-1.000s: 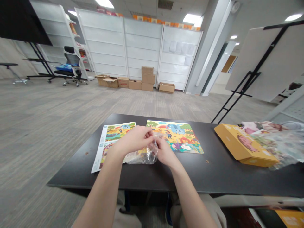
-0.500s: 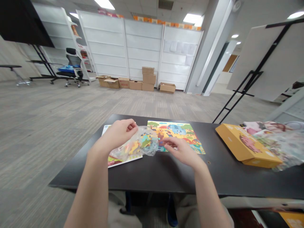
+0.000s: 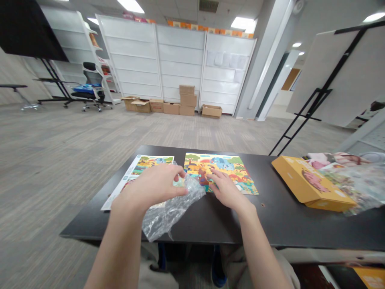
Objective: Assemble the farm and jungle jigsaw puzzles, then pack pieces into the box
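Observation:
My left hand [image 3: 156, 182] is over a clear plastic bag [image 3: 173, 212], with fingers curled at its upper end and thumb apart from the index finger. A bit of green shows in that gap; what it belongs to is unclear. The crumpled bag trails down toward the table's front edge. My right hand [image 3: 227, 189] rests over the lower middle of a colourful animal picture puzzle [image 3: 222, 163], fingers spread and pointing left, near a brown bear figure. A printed picture sheet [image 3: 122, 184] lies under and left of my left hand, partly hidden by it.
On the right of the black table [image 3: 210, 222] lies a yellow box [image 3: 309, 184], with a plastic bag of mixed items [image 3: 357, 182] beside it. A whiteboard stand [image 3: 313, 108] stands beyond the table, and cardboard boxes [image 3: 171, 108] line the far shelves.
The plastic bag has shifted from lying across the sheet to trailing toward the front edge, uncovering more of the sheet. My left hand moved lower and right; my right hand moved slightly.

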Demonstrator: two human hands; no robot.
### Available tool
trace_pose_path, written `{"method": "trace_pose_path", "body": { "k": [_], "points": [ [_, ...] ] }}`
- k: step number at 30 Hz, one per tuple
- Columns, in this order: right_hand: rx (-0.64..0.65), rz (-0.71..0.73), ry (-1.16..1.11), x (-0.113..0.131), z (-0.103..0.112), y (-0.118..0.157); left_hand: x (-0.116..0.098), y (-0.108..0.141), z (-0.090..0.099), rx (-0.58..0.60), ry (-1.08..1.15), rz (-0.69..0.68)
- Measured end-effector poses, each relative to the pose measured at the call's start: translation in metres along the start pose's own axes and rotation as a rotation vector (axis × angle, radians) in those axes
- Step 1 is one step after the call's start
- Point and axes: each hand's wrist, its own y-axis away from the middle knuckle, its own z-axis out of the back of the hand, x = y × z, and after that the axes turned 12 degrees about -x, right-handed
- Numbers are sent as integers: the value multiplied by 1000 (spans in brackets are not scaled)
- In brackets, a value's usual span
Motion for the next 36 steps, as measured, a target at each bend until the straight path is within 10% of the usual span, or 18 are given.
{"method": "trace_pose_path", "body": {
  "k": [5, 12, 36],
  "points": [
    [148, -38, 76, 8, -7, 1, -13, -30, -48, -94, -29, -205],
    [168, -125, 166, 8, 7, 8, -14, -46, -90, -46, -163, -158],
    [86, -116, -31, -19, 32, 17, -42, -49, -106, 35, -72, -222]
  ]
}}
